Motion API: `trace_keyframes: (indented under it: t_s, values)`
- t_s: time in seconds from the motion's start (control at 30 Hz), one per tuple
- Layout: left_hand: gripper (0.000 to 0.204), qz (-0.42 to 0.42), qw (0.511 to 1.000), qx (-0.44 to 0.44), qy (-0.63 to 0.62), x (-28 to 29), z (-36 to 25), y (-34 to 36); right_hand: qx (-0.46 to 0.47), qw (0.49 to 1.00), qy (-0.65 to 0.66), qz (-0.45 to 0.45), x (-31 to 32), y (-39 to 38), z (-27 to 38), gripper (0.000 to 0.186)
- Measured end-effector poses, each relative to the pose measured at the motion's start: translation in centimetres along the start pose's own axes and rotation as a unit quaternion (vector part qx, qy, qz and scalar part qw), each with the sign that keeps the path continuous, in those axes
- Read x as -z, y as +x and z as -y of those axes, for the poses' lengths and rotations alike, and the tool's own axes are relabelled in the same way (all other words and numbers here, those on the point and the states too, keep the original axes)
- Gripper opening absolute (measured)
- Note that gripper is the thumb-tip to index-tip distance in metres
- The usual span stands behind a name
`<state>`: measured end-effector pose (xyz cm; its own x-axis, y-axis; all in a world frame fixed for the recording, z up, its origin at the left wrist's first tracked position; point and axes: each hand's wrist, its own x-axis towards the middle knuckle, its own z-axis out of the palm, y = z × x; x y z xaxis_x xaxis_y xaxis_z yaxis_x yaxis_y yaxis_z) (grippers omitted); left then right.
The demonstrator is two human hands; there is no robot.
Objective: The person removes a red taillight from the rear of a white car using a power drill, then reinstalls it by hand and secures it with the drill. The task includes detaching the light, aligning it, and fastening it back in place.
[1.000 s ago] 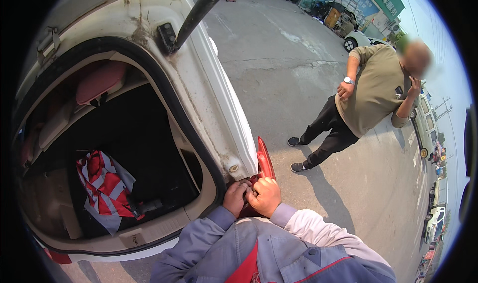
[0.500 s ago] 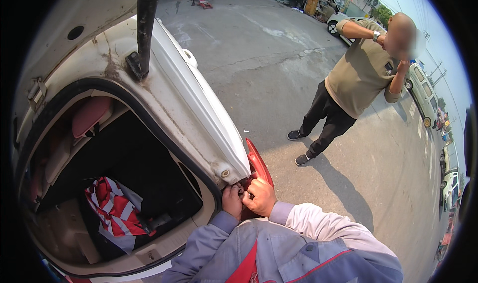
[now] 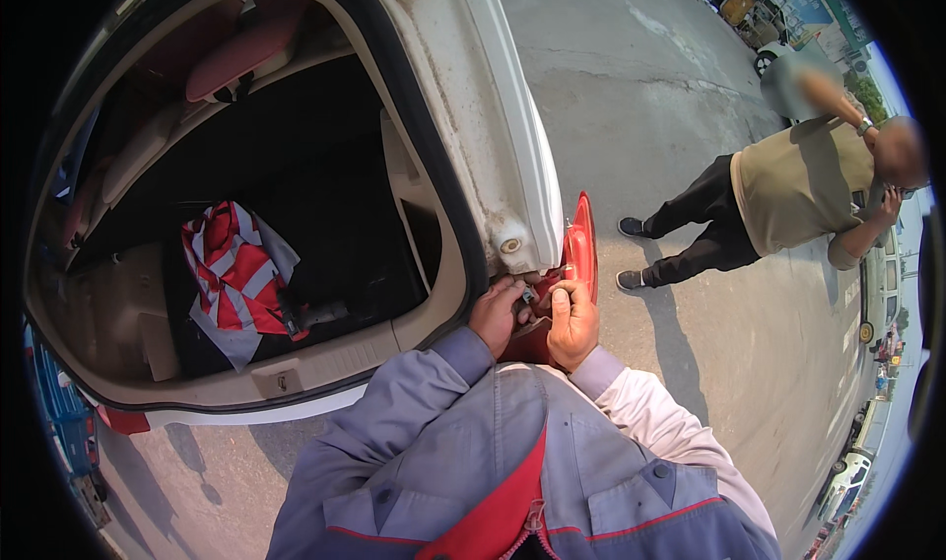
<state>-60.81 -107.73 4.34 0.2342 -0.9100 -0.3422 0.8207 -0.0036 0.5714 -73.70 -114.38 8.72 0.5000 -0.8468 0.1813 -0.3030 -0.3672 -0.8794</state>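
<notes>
At the rear corner of a white car, a red tail light [image 3: 583,240] stands off the body, tilted outward. My right hand [image 3: 574,328] is closed at its lower end, thumb on top and fingers curled. Close beside it, my left hand [image 3: 500,312] has its fingers bent in at the gap between the light and the car body. A small metallic piece [image 3: 528,293] shows at those fingertips; its kind is too small to tell. My fingers hide most of what lies behind the light.
The open trunk [image 3: 286,383] lies to my left, holding a red and grey reflective vest [image 3: 232,274]. A person in a tan top [image 3: 798,185] stands on the concrete at the right. Parked vehicles [image 3: 882,284] line the far right, and a blue case [image 3: 64,407] is at the far left.
My view has tilted down and turned, so the scene is shifted. Both hands stay at the tail light; the right hand's thumb now points up. The standing person still has hands raised near the head.
</notes>
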Motion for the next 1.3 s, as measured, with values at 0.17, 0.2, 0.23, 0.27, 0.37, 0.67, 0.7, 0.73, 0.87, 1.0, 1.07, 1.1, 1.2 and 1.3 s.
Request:
trace_keyframes:
  t_s: [0.17,0.2,0.23,0.27,0.37,0.67,0.7,0.73,0.87,1.0,1.07,1.1,1.2,1.3]
  values:
    - [0.024,-0.009,0.999,-0.006,0.035,-0.1,-0.1,-0.2,0.025,1.0,0.017,-0.002,0.0,0.1,-0.6,0.012]
    - [0.027,-0.002,1.0,-0.012,0.018,-0.1,-0.1,-0.3,-0.007,0.999,0.051,-0.006,-0.1,0.3,-0.6,0.012]
    - [0.03,-0.011,1.0,-0.006,0.018,-0.2,-0.1,-0.4,-0.037,0.996,0.084,-0.013,0.0,0.3,-0.5,0.012]
    - [0.033,-0.02,1.0,0.001,0.018,-0.4,-0.2,-0.5,-0.077,0.989,0.127,-0.016,0.1,0.4,-0.5,0.012]
    - [0.037,-0.017,1.0,0.019,0.005,-0.6,-0.3,-0.7,-0.084,0.981,0.172,-0.027,0.1,0.9,-0.5,0.013]
    - [0.036,0.04,0.999,0.013,0.003,-0.3,0.4,-0.3,-0.171,0.971,0.154,0.062,-0.1,1.1,-0.1,0.015]
    - [0.034,0.052,0.999,0.001,0.012,-0.1,0.5,-0.3,-0.18,0.972,0.128,0.078,0.0,1.3,0.0,0.013]
    - [0.035,0.04,0.999,-0.007,0.02,-0.2,0.7,-0.3,-0.156,0.974,0.129,0.098,0.2,1.4,0.3,0.01]
    - [0.04,0.023,0.999,0.001,0.041,-0.2,0.7,-0.1,-0.127,0.966,0.17,0.147,0.3,1.6,0.8,0.01]
    - [0.051,0.011,0.999,0.037,-0.005,-0.4,0.5,0.1,-0.086,0.977,0.103,0.168,0.4,1.4,0.4,0.014]
    - [0.057,0.013,0.999,0.046,-0.024,-0.4,0.4,0.1,-0.099,0.973,0.097,0.183,0.6,1.5,0.1,0.014]
    - [0.059,0.009,0.998,0.046,-0.036,-0.5,0.5,0.1,-0.085,0.976,0.079,0.184,0.6,1.6,-0.1,0.014]
    - [0.064,0.01,0.999,0.025,-0.035,-0.6,1.0,0.2,-0.045,0.983,0.036,0.176,0.6,1.7,-0.3,0.015]
    - [0.068,0.013,0.999,0.022,-0.032,-0.1,1.8,0.5,-0.047,0.986,0.019,0.159,0.4,1.9,-0.4,0.014]
